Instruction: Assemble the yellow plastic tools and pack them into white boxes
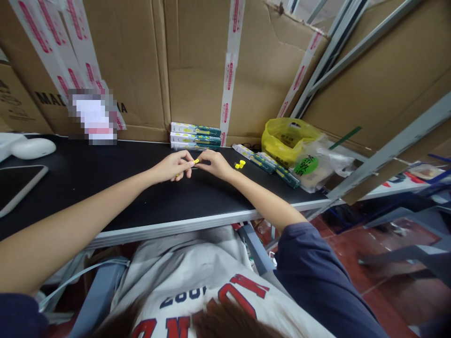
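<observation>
My left hand and my right hand meet above the black tabletop, fingertips almost touching. Between them is a small yellow piece, pinched by the thumb and fingers of both hands. Its exact kind is too small to make out. Another bit of yellow shows beneath the left fingers, mostly hidden. Just right of my right hand, a few small yellow pieces lie on the table. Behind the hands stands a stack of slim white and green printed boxes.
More slim boxes lie at the right, beside a yellow plastic bag and a clear bag with a green label. Large cardboard boxes wall off the back. A tablet-like device and a white rounded object are at the left.
</observation>
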`<state>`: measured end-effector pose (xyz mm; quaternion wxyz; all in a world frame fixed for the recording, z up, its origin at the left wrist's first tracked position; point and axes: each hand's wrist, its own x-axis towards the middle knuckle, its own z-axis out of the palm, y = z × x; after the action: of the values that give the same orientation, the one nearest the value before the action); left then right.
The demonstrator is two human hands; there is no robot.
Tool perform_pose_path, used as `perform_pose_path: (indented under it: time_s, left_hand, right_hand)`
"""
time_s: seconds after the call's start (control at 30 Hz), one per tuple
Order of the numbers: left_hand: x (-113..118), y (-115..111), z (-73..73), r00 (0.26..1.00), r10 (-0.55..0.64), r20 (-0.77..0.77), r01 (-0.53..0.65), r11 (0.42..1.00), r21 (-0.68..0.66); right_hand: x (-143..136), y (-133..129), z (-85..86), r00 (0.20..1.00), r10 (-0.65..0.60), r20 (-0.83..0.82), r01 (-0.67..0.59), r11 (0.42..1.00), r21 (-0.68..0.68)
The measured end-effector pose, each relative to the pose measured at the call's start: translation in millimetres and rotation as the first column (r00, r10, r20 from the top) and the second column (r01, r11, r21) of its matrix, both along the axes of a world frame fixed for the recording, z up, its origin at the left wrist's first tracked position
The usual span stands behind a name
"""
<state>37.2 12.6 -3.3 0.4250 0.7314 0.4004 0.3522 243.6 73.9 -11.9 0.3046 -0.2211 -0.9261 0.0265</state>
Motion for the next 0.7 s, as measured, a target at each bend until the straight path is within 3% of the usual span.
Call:
perform_pose_path:
  time_s: [0.23, 0.7]
  left_hand:
    - [-9.2, 10.3, -2.5, 0.995, 0.068, -0.080, -0.064, 0.997, 0.041]
    - [-11.4, 8.3, -2.7, 0.968, 0.120, -0.219, -0.096, 0.988, 0.117]
  right_hand:
    - [4.7, -1.8, 4.0, 0.988, -0.034, 0.149, 0.027, 0.998, 0.049]
    - [7.2, -0.3, 7.6, 0.963, -0.025, 0.270, 0.070, 0.985, -0.158]
